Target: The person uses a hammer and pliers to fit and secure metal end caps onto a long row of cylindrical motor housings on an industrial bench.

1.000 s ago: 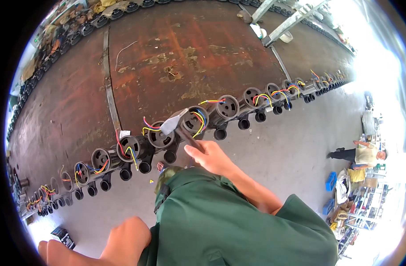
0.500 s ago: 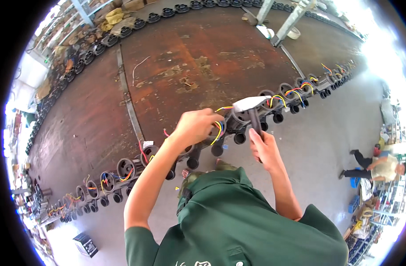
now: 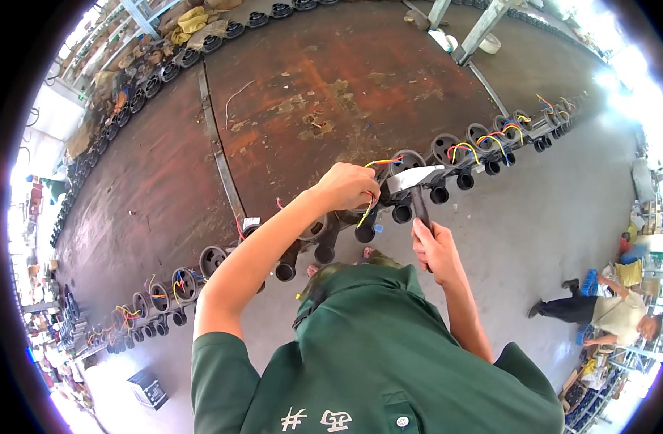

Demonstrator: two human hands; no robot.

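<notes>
My right hand point(image 3: 436, 249) grips the dark handle of a hammer point(image 3: 416, 179), whose pale metal head lies over the front of a round dark metal housing point(image 3: 406, 160). Just left of it, my left hand point(image 3: 349, 186) has its fingers curled down at another housing in the row. Yellow and red wires point(image 3: 366, 214) come out beside those fingertips. What the fingertips pinch is hidden. Each housing has a short black pipe point(image 3: 365, 230) sticking out toward me.
Housings with coloured wires point(image 3: 447, 148) line the front edge of a large rust-brown metal table point(image 3: 273, 145). Dark round parts point(image 3: 234, 30) run along its far edge. Grey posts point(image 3: 483, 29) stand at the back right. A person point(image 3: 613, 315) is at the right by shelves. A box point(image 3: 147, 390) sits on the floor.
The hammer head has come down and nearer to me, from above a housing to its front. My left hand has shifted right and its fingers sit lower at the housing. The view has shifted slightly.
</notes>
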